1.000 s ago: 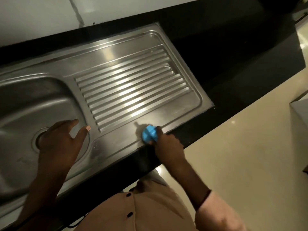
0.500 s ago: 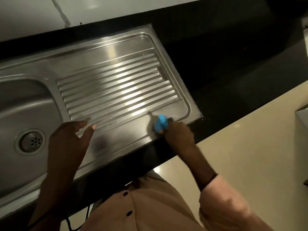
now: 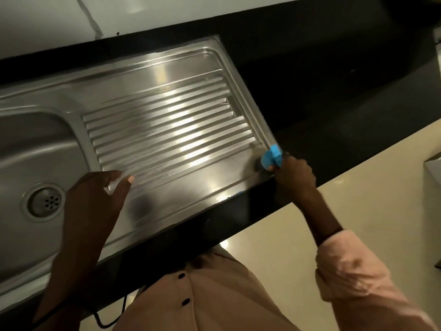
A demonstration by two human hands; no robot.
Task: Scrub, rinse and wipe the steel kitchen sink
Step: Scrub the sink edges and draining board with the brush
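Right hand (image 3: 294, 175) clamped a blue scrubber (image 3: 272, 156) at the near right corner of the ribbed, brushed-steel drainboard (image 3: 167, 130); left hand (image 3: 95, 199), fingers spread apart, hovered beside the round perforated drain (image 3: 44, 201).

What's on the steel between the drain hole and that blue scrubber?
In the head view, only bare steel: the ribbed drainboard. The left hand hovers partly across the stretch from drain to blue scrubber, gripped by the right hand.
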